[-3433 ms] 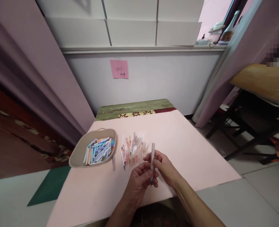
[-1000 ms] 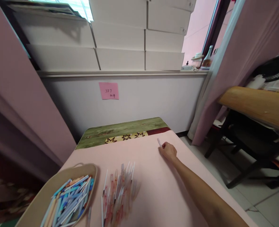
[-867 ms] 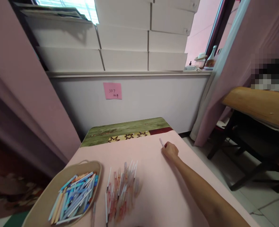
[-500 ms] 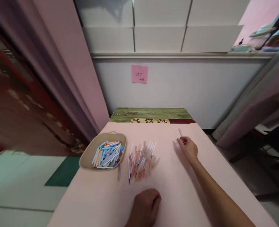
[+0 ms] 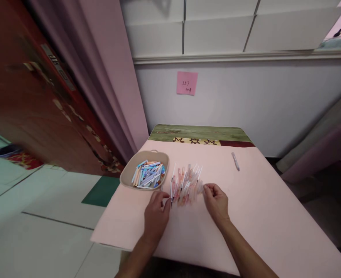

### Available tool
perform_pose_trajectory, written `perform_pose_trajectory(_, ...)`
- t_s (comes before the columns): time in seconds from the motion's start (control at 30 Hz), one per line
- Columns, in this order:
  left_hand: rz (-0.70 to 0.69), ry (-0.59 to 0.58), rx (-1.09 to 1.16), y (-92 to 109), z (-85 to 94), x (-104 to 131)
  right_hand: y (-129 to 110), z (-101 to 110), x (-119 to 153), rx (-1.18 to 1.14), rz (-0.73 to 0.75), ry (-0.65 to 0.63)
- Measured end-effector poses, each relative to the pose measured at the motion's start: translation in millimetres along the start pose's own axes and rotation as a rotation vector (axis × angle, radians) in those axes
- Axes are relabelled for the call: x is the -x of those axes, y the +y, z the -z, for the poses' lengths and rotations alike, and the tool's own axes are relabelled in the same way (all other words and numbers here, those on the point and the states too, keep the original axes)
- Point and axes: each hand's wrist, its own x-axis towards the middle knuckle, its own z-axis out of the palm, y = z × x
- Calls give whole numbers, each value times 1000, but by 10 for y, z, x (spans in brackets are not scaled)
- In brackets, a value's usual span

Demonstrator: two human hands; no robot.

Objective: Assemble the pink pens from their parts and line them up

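Note:
A loose pile of slim pens [image 5: 184, 187], mostly clear, pink and white, lies on the pink-covered table [image 5: 193, 235]. At the pile's left side is my left hand [image 5: 155, 214], its fingers curved and the thumb and forefinger a little apart, close to a white pen. My right hand [image 5: 216, 202] pinches at the right edge of the pile, where a pale translucent pen [image 5: 200, 187] meets its fingertips. One pale pen [image 5: 235, 161] lies alone farther right on the table.
A beige basket [image 5: 126, 178] of blue, purple, orange and white pens stands left of the pile. A pink note [image 5: 187, 83] is stuck on the wall behind. To the left are a red-brown door [image 5: 43, 123] and a purple curtain [image 5: 107, 88].
My right hand has let go of the pale pen at the right and come back to the pile. My left hand has moved forward and left from the near table edge. The view has shifted.

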Motion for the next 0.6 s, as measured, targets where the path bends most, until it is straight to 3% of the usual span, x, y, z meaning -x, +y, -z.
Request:
perform_pose_trajectory(0.1,-11,-69,-313,-261,79,-62,-4,-12,-1,-22,1,20)
perform_pose_trajectory(0.23,19,-146,-449,-395,-9,-82,-7,-19,14,-66,12,27)
perform_pose_trajectory(0.6,77,-198,-321,-143,-227,-176,-61,-17,15,-83,19,57)
